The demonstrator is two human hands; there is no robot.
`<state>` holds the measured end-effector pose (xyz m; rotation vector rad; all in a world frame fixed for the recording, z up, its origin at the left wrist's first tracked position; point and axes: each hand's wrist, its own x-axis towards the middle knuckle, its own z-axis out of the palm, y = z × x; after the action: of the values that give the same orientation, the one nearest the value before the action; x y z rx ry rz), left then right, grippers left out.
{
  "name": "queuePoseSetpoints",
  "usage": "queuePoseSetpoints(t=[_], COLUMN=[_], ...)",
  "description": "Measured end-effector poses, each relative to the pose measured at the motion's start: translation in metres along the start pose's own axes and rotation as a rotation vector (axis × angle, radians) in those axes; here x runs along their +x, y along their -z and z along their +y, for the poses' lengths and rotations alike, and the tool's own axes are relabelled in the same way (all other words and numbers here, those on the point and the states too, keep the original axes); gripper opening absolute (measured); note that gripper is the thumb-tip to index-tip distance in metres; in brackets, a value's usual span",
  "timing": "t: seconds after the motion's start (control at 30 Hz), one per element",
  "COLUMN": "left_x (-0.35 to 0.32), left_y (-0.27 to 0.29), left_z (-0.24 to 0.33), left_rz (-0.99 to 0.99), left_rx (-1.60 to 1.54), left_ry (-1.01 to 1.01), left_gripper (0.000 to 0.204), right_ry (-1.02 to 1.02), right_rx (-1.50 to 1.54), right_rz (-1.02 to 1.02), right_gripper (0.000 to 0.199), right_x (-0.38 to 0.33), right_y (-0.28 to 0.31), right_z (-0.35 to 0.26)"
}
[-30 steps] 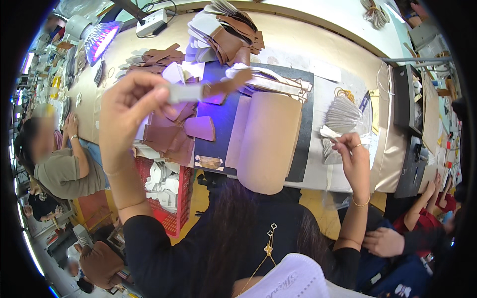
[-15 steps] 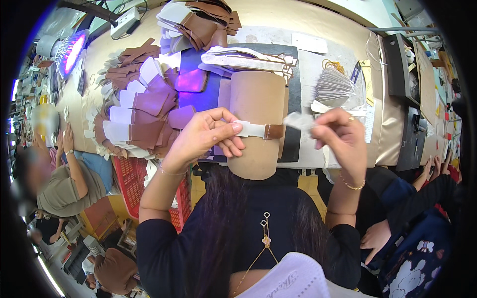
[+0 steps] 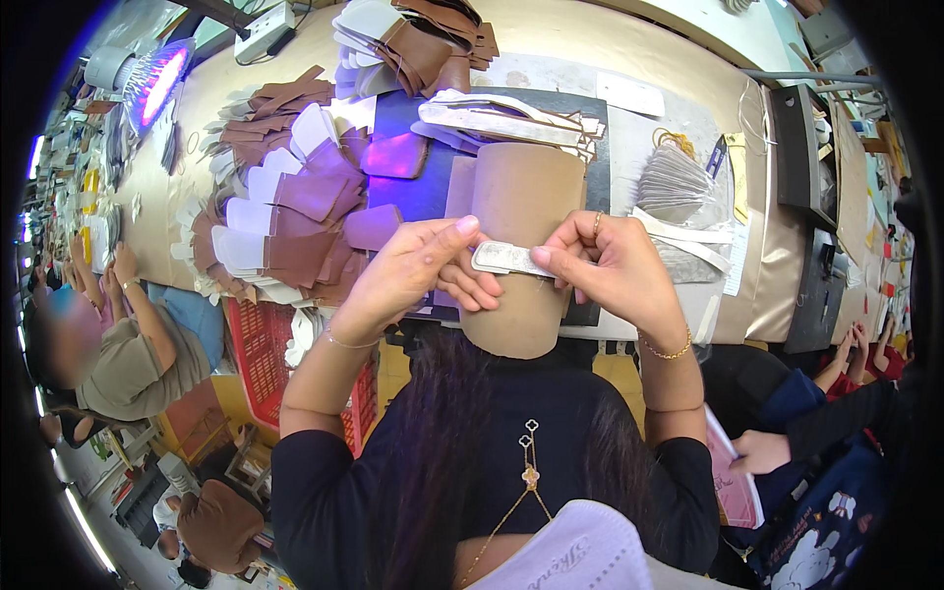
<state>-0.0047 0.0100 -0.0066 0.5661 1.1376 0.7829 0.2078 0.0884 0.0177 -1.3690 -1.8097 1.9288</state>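
Observation:
A small whitish strip (image 3: 506, 259) with a rounded end and a dark edge line lies across the upper side of a tan, curved cylinder-like form (image 3: 526, 192). My right hand (image 3: 610, 270) pinches the strip's right end between thumb and fingers. At its left end is my left hand (image 3: 423, 270), fingers curled against the strip and thumb raised off it. Whether a second layer lies beneath the strip is hidden. The form rests at the table's near edge, on a dark mat (image 3: 595, 197).
Brown-and-white leather pieces (image 3: 285, 221) are heaped on the left, with another pile (image 3: 423, 49) behind. White straps (image 3: 511, 116) lie beyond the form. On the right are fanned grey pieces (image 3: 678, 187). A glowing lamp (image 3: 162, 84) and red crate (image 3: 261, 359) stand left. A co-worker's hand (image 3: 762, 452) holds pink paper.
My right hand has come left with the small whitish piece, onto the form over the white-and-brown strip. My left thumb has lifted. A pink paper has appeared in the co-worker's hand.

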Motion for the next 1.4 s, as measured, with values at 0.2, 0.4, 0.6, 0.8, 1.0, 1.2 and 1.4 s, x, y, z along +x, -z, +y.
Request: queuePoseSetpoints(t=[0.2,0.4,0.6,0.8,1.0,1.2,1.4], left_x=[0.000,0.000,-0.001,0.001,0.001,0.001,0.004], left_y=[0.000,-0.001,-0.002,-0.001,0.001,0.003,0.005], left_z=[0.001,0.003,0.004,0.004,0.004,0.003,-0.001], left_rz=[-0.037,-0.036,-0.027,-0.039,-0.019,-0.019,-0.019], left_rx=[0.013,0.034,0.045,-0.006,0.009,0.037,0.045], left_ry=[-0.021,-0.015,-0.002,0.009,0.012,0.007,0.001], left_gripper=[0.045,0.042,0.025,0.017,0.017,0.016,0.014], right_ry=[0.056,0.093,0.159,0.200,0.114,0.078,0.069], right_rx=[-0.079,-0.108,-0.168,-0.201,-0.121,-0.094,-0.183], right_rz=[0.035,0.048,0.092,0.077,0.040,0.052,0.122], right_gripper=[0.021,0.020,0.019,0.017,0.015,0.017,0.020], right_x=[0.001,0.000,-0.002,-0.004,-0.004,-0.003,-0.006], right_y=[-0.002,-0.002,-0.005,-0.002,0.005,0.005,0.001], right_z=[0.003,0.004,0.001,0.003,0.012,0.015,0.015])
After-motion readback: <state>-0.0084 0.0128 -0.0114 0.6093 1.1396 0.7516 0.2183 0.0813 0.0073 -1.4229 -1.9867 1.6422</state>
